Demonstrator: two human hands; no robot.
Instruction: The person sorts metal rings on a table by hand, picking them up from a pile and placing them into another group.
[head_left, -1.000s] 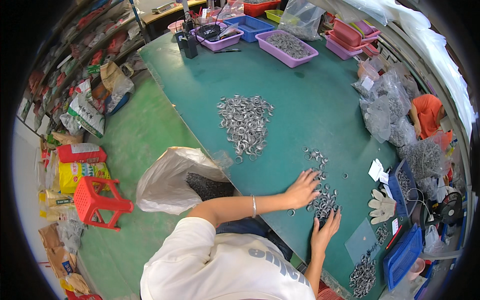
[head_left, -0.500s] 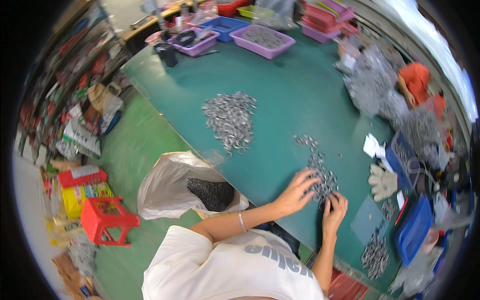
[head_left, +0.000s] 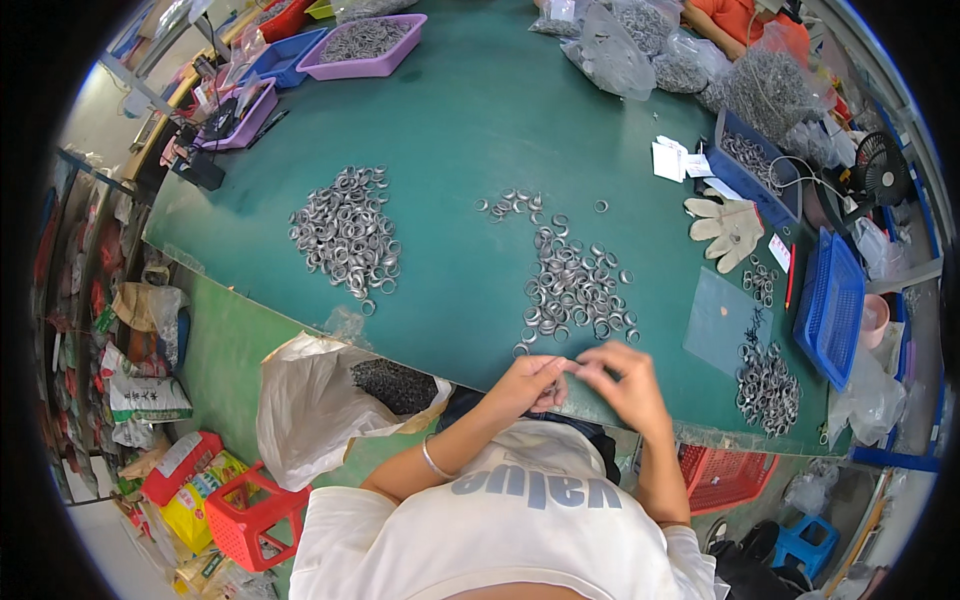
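Observation:
My left hand (head_left: 533, 386) is closed at the near edge of the green table, its thumb and forefinger pressed together. Whatever lies in its fingers is too small to make out. Close by, my right hand (head_left: 625, 388) has curled fingers, and its thumb and fingertips nearly meet those of the left. Just beyond both hands lies a loose pile of grey metal rings (head_left: 575, 285). A second heap of rings (head_left: 347, 232) is spread farther left. On the right, another batch of small metal parts (head_left: 768, 390) lies beside a translucent sheet (head_left: 722, 315).
A work glove (head_left: 727, 232), a blue parts bin (head_left: 752, 168) and a blue basket (head_left: 832, 308) stand along the right. An open sack (head_left: 310, 405) of dark parts is left below the table edge, near a red stool (head_left: 258, 515). A person in orange (head_left: 745, 28) sits across.
Both hands have left the ring pile, drawn back to the near table edge and come together. The whole view has turned, so the table appears shifted.

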